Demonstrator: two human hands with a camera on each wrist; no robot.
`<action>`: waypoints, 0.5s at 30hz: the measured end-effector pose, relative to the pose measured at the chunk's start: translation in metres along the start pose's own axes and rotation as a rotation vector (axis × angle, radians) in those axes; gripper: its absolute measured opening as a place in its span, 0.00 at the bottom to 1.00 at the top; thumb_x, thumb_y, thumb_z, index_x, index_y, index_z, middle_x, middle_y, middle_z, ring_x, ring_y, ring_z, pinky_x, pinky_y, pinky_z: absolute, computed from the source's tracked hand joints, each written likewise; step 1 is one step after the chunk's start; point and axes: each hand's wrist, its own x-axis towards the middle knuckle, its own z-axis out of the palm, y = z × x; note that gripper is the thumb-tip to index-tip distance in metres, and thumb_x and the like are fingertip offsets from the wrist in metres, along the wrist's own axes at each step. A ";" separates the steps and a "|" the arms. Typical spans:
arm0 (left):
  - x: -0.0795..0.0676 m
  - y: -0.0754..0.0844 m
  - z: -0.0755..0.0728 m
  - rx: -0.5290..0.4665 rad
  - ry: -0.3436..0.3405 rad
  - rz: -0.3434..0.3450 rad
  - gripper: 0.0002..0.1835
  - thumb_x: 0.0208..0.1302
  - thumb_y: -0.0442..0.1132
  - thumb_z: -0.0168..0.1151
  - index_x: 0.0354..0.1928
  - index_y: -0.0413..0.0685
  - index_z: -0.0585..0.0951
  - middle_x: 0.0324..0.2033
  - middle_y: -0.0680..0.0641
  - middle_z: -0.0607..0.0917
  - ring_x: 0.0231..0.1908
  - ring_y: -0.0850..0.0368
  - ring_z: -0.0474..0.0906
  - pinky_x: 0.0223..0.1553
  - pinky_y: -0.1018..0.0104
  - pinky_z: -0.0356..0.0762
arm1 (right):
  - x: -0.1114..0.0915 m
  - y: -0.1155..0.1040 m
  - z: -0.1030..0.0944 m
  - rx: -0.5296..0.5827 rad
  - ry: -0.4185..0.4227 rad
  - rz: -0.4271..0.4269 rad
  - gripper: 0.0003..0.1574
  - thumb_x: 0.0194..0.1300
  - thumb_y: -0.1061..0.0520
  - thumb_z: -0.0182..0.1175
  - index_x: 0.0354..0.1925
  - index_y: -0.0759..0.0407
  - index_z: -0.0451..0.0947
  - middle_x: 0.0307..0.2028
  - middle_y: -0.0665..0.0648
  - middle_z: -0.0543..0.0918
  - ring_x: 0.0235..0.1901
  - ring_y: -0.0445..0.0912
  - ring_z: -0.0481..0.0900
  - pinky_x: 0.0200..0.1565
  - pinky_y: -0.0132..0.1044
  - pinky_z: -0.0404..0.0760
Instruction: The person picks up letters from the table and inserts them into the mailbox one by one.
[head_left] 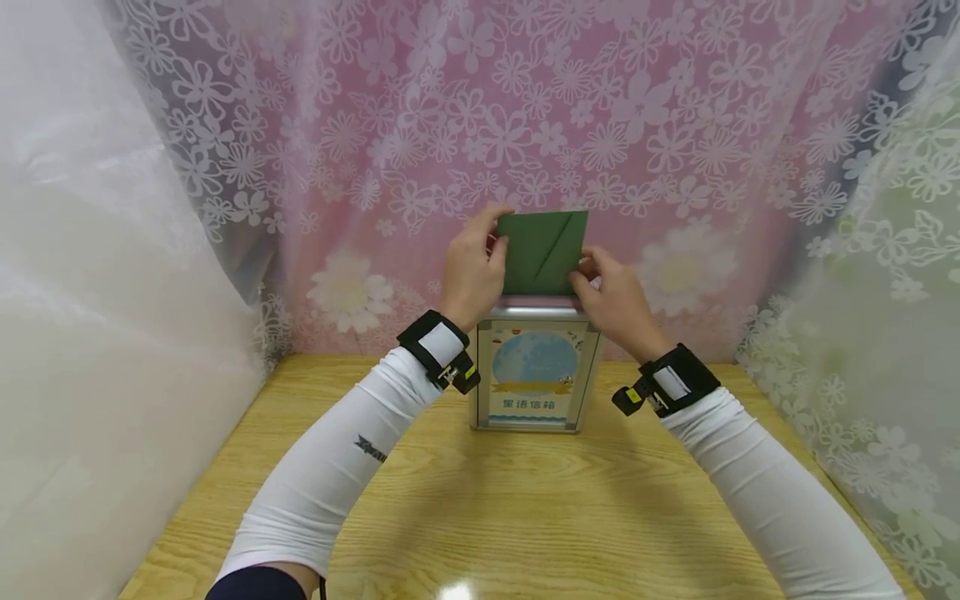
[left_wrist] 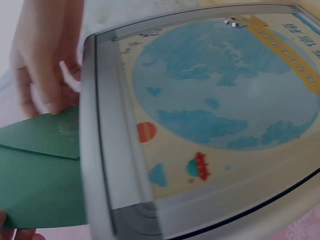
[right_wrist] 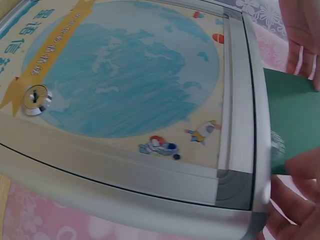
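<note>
A green envelope [head_left: 542, 254] stands upright over the top of a silver-framed letter box [head_left: 534, 367], its lower edge right at the box's top. My left hand [head_left: 476, 267] pinches the envelope's left edge between thumb and fingers. At the lower right edge, my right hand [head_left: 611, 292] pinches it too. In the left wrist view the envelope [left_wrist: 42, 170] shows its flap line beside the box's rim. The right wrist view has the envelope [right_wrist: 295, 120] partly behind the rim, with my right hand [right_wrist: 297, 192] at its near edge.
On the box's front panel are a blue globe picture and a round keyhole lock [right_wrist: 37, 99]. The box stands on a wood-grain table [head_left: 525, 508], close to a pink floral curtain [head_left: 480, 125] behind. Pale sheets [head_left: 112, 250] hang at both sides.
</note>
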 end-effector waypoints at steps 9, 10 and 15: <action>-0.010 -0.008 0.011 0.101 -0.072 -0.076 0.17 0.66 0.34 0.56 0.56 0.53 0.77 0.38 0.49 0.84 0.33 0.61 0.75 0.30 0.61 0.77 | 0.011 -0.006 -0.007 0.004 0.121 -0.120 0.31 0.69 0.61 0.52 0.68 0.46 0.60 0.35 0.58 0.78 0.27 0.44 0.72 0.21 0.41 0.66; -0.011 -0.009 0.012 0.114 -0.080 -0.082 0.16 0.67 0.34 0.57 0.55 0.54 0.78 0.39 0.49 0.84 0.34 0.62 0.76 0.31 0.61 0.77 | 0.010 -0.006 -0.007 -0.010 0.115 -0.118 0.29 0.69 0.61 0.52 0.66 0.49 0.64 0.34 0.57 0.78 0.24 0.43 0.71 0.20 0.40 0.65; -0.020 -0.013 0.017 0.183 -0.145 -0.080 0.12 0.67 0.37 0.57 0.50 0.53 0.82 0.38 0.51 0.83 0.35 0.63 0.75 0.33 0.63 0.76 | 0.002 -0.003 -0.004 -0.080 0.065 -0.073 0.15 0.69 0.61 0.52 0.52 0.59 0.77 0.30 0.56 0.79 0.13 0.45 0.64 0.15 0.40 0.62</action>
